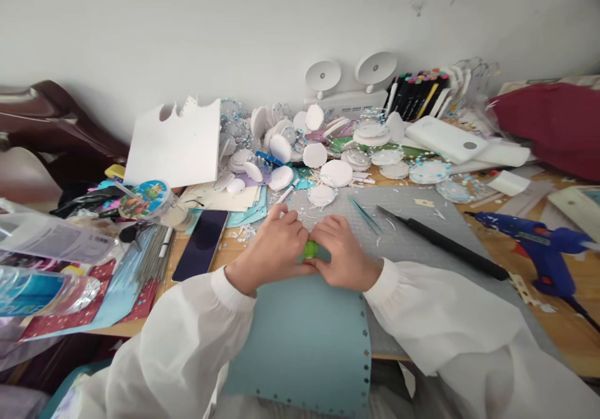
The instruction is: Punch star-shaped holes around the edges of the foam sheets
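Observation:
Both my hands close around a small green paper punch (310, 249) at the far edge of a light blue sheet of paper (309, 338). My left hand (280, 244) is curled over its left side, and my right hand (344, 251) grips it from the right, thumbs close together beneath. Most of the punch is hidden by fingers. Small flower-shaped holes run along the right and near edges of the sheet, which hangs over the table's front edge toward me. Under the hands lies a grey cutting mat (398, 237).
Tweezers (364, 215) and a black-handled craft knife (450, 244) lie on the mat. A blue glue gun (539, 237) is at right. White discs (336, 173) pile up behind. At left are a phone (201, 246), a plastic bottle (42, 291) and a white board (173, 147).

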Available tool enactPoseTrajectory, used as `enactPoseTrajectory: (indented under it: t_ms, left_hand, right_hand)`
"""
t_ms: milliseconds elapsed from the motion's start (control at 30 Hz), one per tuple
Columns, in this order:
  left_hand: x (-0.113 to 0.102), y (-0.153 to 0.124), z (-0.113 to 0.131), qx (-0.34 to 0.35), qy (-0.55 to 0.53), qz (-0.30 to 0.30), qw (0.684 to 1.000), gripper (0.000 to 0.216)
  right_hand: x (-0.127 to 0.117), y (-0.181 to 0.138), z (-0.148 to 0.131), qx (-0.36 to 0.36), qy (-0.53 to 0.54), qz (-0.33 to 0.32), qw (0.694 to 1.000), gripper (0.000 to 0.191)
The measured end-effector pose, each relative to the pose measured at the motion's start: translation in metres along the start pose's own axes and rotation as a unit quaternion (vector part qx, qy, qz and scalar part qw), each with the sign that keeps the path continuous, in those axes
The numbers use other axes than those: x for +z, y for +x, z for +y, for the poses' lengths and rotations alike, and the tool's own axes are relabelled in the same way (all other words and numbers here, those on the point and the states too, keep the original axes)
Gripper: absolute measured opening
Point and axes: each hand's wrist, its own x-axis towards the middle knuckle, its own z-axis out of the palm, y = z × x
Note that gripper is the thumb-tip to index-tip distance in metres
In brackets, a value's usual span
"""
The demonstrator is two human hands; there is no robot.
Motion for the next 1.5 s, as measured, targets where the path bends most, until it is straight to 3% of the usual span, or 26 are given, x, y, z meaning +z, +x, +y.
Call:
enactPoseTrajectory:
  t_ms: [233,400,500,1000,1500]
  left_hand:
    - [0.002,-0.002,0.003,0.028,0.033,-0.019,0.999,0.043]
    - [0.013,-0.002,0.017,-0.081,0.046,-0.017,0.995,0.038]
    - [0.020,-0.003,0.020,-0.110,0.027,-0.025,0.993,0.038]
    - [0.044,-0.019,0.006,-0.102,-0.035,0.060,0.992,0.027]
    - [0.049,-0.030,0.003,-0.067,-0.086,0.061,0.992,0.034]
  right_hand:
    - [0.003,-0.001,0.004,-0.005,-0.007,-0.002,1.000,0.010]
    - [0.002,0.000,0.013,0.010,-0.028,0.010,1.000,0.009]
    - [0.003,-0.001,0.017,0.002,-0.033,0.006,0.999,0.010]
    - [0.002,-0.003,0.014,-0.012,0.043,-0.044,0.998,0.016]
    - [-0.003,-0.003,0.004,-0.031,0.047,-0.053,0.997,0.025]
